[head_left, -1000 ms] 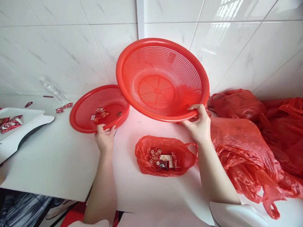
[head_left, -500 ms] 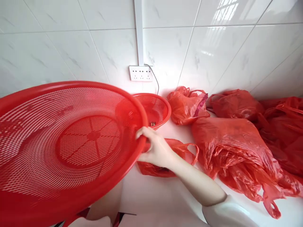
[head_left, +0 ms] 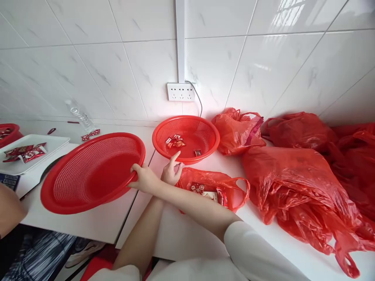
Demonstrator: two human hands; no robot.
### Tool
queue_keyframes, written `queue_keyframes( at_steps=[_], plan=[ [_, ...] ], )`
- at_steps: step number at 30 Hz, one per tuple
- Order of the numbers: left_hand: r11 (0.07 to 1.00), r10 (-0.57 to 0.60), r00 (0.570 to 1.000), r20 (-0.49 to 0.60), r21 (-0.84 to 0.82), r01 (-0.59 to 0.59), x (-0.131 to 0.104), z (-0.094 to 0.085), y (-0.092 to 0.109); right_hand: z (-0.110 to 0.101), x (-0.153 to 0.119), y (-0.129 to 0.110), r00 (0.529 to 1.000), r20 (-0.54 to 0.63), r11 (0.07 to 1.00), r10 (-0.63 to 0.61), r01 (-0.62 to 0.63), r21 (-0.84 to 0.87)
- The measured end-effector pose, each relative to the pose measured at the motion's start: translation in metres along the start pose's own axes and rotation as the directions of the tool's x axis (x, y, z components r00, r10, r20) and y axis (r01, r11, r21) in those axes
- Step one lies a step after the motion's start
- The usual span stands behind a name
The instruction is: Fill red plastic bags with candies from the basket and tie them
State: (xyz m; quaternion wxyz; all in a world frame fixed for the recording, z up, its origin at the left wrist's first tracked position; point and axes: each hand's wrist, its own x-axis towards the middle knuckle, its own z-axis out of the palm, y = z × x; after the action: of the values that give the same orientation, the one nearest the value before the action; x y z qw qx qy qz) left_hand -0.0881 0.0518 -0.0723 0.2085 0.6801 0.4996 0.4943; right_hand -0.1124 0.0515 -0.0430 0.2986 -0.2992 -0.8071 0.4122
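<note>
My right hand (head_left: 144, 178) grips the rim of a large red plastic basket (head_left: 93, 171), fingers over the edge. That basket is tilted over the left table and shows no contents. Beneath my crossed right arm, my left hand (head_left: 172, 171) has thumb and index finger apart, with nothing visible in it. It is close to the near rim of a second red basket (head_left: 215, 138), where several small wrapped packets (head_left: 176, 141) and a dark one (head_left: 197, 152) lie. Just right of my left hand, an open red plastic bag (head_left: 238, 191) holds packets; my forearm partly hides it.
Red plastic bags (head_left: 287, 175) crowd the right side. At left are a white tray (head_left: 61, 142) with red packets, a clear bottle (head_left: 83, 119) and another red basket (head_left: 14, 132). A neighbour's arm (head_left: 10, 208) shows at the left edge. A socket strip (head_left: 181, 97) is on the tiled wall.
The large basket has moved down and away from the camera, with my right hand still on its rim. My left hand, hidden before, now shows. The second basket's packets are uncovered.
</note>
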Motion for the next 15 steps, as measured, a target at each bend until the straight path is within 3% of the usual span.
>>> queue_keyframes(
  at_steps=[3,6,11,15],
  plan=[
    [1.000,0.002,1.000,-0.008,0.005,-0.002,-0.001,-0.001,0.000,0.011,0.007,0.001,0.999,0.031,0.996,-0.019,0.016,0.092],
    [0.999,0.013,1.000,-0.004,0.050,-0.013,-0.001,-0.005,0.004,-0.006,-0.008,-0.014,0.978,0.106,0.974,-0.182,0.164,0.156],
    [0.990,-0.102,0.995,0.008,0.094,0.101,0.003,-0.022,0.026,-0.095,-0.091,-0.056,0.946,0.118,0.947,-0.301,0.281,0.156],
    [0.974,-0.161,0.969,0.187,0.189,0.125,-0.002,-0.046,0.069,-0.166,-0.167,-0.073,0.936,0.189,0.955,-0.296,0.289,0.069]
  ],
)
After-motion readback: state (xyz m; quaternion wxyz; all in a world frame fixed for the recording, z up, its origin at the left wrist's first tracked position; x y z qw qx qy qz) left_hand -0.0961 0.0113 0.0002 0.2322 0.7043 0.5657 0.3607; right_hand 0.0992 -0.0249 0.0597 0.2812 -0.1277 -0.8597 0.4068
